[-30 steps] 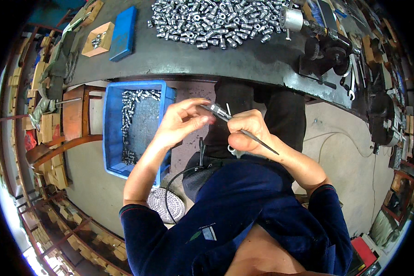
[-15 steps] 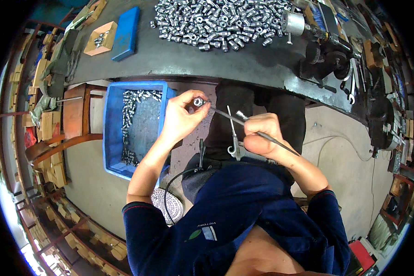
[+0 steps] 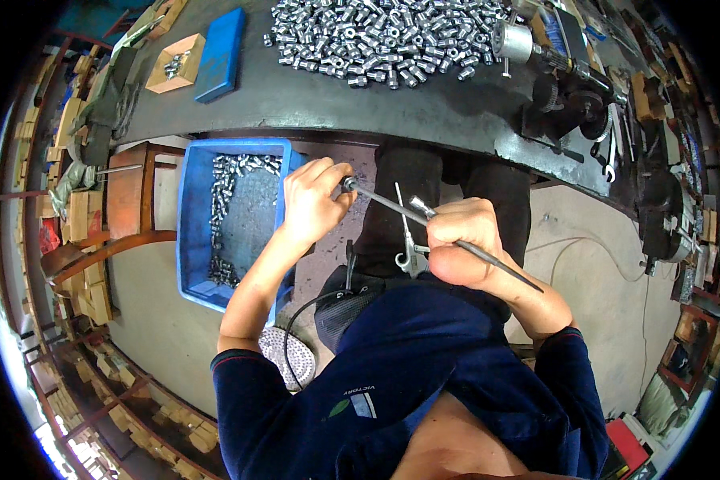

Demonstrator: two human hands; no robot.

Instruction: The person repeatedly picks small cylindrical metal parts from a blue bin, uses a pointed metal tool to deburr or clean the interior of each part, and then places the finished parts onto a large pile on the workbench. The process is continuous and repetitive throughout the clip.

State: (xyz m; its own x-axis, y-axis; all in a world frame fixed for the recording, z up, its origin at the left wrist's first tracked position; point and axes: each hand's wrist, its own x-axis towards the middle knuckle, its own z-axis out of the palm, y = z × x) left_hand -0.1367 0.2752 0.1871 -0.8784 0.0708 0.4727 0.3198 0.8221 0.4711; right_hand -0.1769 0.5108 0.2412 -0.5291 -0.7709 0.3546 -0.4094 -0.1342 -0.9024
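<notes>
My left hand [image 3: 316,200] pinches a small metal fitting [image 3: 348,183] near the blue crate's right side. Its fingers hide most of that fitting. A long, thin, dark file [image 3: 388,204] is gripped in my closed right hand [image 3: 464,240], its tapered tail pointing back along the forearm. The file's front end meets the fitting at its opening; how deep it goes in, I cannot tell. A second shiny fitting [image 3: 418,205] sticks out beside my right thumb. Below the file, an air blow gun [image 3: 410,260] with a thin nozzle lies close to my right hand.
A blue crate [image 3: 186,224] with several metal fittings stands at left. On the dark bench [image 3: 312,112] are a large fitting pile [image 3: 392,40], a blue flat box [image 3: 219,56], a small open box [image 3: 160,76] and a machine with a chuck [image 3: 514,42]. A wooden chair [image 3: 128,200] stands far left.
The left hand has turned, so the fitting's open end now faces the file instead of upward. The file's front end has come to the fitting, and the right hand has shifted slightly right.
</notes>
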